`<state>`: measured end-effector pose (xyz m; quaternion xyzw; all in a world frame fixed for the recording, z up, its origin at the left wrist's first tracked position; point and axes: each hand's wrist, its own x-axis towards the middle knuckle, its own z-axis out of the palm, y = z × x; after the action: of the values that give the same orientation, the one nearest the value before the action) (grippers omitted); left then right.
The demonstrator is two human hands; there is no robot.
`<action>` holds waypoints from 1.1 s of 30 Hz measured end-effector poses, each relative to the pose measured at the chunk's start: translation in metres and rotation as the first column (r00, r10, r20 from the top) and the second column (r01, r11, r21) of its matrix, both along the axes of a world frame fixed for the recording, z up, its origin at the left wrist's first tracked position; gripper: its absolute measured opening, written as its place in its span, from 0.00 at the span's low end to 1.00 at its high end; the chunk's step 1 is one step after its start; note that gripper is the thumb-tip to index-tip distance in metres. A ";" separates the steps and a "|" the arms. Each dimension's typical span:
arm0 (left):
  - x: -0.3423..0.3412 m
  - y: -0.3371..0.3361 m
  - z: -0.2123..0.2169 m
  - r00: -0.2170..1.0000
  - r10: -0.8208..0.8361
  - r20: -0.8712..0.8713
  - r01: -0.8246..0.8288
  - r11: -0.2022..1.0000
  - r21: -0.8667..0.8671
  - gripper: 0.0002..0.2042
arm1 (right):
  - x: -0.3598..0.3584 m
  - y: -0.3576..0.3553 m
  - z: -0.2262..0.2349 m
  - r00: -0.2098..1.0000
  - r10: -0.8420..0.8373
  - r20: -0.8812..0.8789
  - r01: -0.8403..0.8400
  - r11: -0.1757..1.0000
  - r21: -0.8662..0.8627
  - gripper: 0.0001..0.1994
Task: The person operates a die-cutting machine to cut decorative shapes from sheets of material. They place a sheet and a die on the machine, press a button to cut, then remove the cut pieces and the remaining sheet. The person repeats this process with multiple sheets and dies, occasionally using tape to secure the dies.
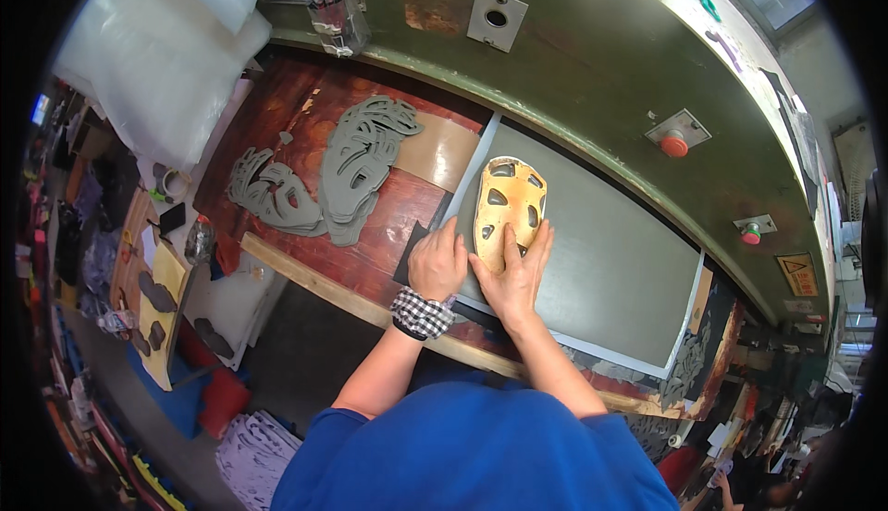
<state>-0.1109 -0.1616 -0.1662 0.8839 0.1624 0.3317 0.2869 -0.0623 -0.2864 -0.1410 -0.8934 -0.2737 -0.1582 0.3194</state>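
A yellow, shoe-sole-shaped cutting die (508, 192) with several openings lies on a large grey sheet (610, 270), close to the sheet's left end. My right hand (515, 275) lies over the die's near end, fingers spread and thumb along its left side. At the left edge of the sheet, my left hand (437, 263) rests palm down beside the die, with its fingers stretched forward and nothing seen in them. A black-and-white checked band is around my left wrist. What lies under both palms is hidden.
Cut grey foam pieces (356, 173) are heaped on the reddish board (301, 95) at left, near a brown sheet (435, 150). A green machine beam (573, 58) with red buttons (673, 144) spans the far side. A wooden rail (314, 280) edges the near side.
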 end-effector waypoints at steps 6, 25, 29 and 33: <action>0.015 0.005 0.005 0.999 -0.017 0.030 0.017 1.000 -0.016 0.14 | -0.006 -0.029 0.009 0.968 0.249 0.002 -0.246 0.958 -0.144 0.25; 0.102 0.021 0.017 0.980 0.011 -0.198 -0.040 0.989 -0.145 0.11 | 0.197 -0.270 0.091 0.726 -0.687 -0.004 0.612 0.643 0.460 0.39; 0.114 0.015 -0.006 0.989 -0.136 -0.063 0.142 0.986 0.088 0.07 | 0.243 -0.276 0.098 0.610 -0.772 0.181 0.706 0.632 0.319 0.46; 0.134 0.020 -0.016 0.992 -0.096 -0.076 0.100 0.994 0.046 0.04 | 0.246 -0.278 0.088 0.642 -0.747 0.173 0.682 0.659 0.316 0.49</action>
<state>0.0231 -0.1418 -0.1824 0.9093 0.1208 0.2885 0.2746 0.1834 -0.5647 -0.0530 -0.8535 0.0801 -0.4296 0.2838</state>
